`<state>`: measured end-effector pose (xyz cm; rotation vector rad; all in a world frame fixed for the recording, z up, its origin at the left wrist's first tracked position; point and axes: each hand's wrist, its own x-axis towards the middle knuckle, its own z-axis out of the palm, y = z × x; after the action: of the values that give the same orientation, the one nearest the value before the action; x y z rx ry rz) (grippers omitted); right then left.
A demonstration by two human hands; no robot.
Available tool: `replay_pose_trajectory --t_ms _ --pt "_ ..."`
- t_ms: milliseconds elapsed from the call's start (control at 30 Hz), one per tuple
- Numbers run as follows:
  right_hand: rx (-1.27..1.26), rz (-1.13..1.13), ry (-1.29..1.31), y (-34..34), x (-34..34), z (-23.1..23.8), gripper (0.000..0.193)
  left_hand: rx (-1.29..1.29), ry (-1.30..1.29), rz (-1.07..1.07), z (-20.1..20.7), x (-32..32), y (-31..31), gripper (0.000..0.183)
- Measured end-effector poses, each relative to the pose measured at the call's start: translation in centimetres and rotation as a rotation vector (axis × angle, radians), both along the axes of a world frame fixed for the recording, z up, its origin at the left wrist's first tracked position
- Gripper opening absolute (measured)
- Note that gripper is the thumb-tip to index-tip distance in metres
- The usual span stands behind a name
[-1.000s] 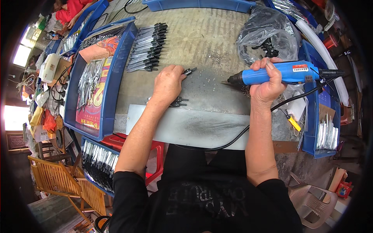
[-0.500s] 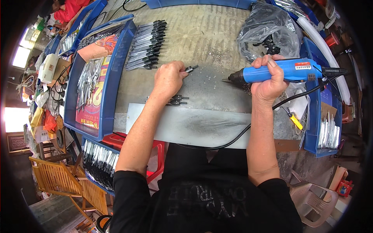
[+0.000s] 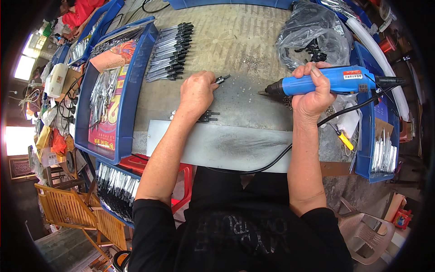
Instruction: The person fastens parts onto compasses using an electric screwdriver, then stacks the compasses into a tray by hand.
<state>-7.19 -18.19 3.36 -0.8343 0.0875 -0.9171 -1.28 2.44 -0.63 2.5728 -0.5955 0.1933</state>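
My left hand point(image 3: 198, 92) is closed, thumb and fingers pinching a small metal part with a black tip point(image 3: 222, 79); most of the part is hidden in the fingers. My right hand point(image 3: 311, 93) is wrapped round a blue electric screwdriver point(image 3: 337, 81). Its bit points left, low over the tabletop and apart from the held part. Small pale bits point(image 3: 243, 90) lie scattered between the hands. A stack of metal rods with black ends point(image 3: 170, 53) lies beyond my left hand. Several more black-ended pieces point(image 3: 208, 117) lie beside my left forearm, partly hidden by it.
A blue tray point(image 3: 139, 95) with metal rods stands at the left, another blue bin point(image 3: 362, 167) at the right. A clear plastic bag point(image 3: 312, 34) holds black parts. The screwdriver's black cord point(image 3: 272, 162) loops across a pale sheet point(image 3: 226, 145). A yellow-handled tool point(image 3: 345, 141) lies at the right.
My right hand and the screwdriver have shifted very slightly left. My left hand stays in nearly the same place with the part still pinched.
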Motion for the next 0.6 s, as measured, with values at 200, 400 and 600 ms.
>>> replay_pose_trajectory --t_ms 200,400,600 --pt "-0.004 0.007 0.014 -0.04 0.01 0.02 0.023 -0.121 -0.006 0.003 -0.56 0.1 0.34 0.013" --pt "0.017 0.011 -0.005 -0.02 -0.04 0.13 0.023 -0.162 -0.035 0.03 -0.74 0.09 0.34 0.011" --pt "0.044 0.01 0.0 0.05 -0.08 0.18 0.022 -0.084 -0.054 0.022 -0.59 -0.1 0.07 0.012"
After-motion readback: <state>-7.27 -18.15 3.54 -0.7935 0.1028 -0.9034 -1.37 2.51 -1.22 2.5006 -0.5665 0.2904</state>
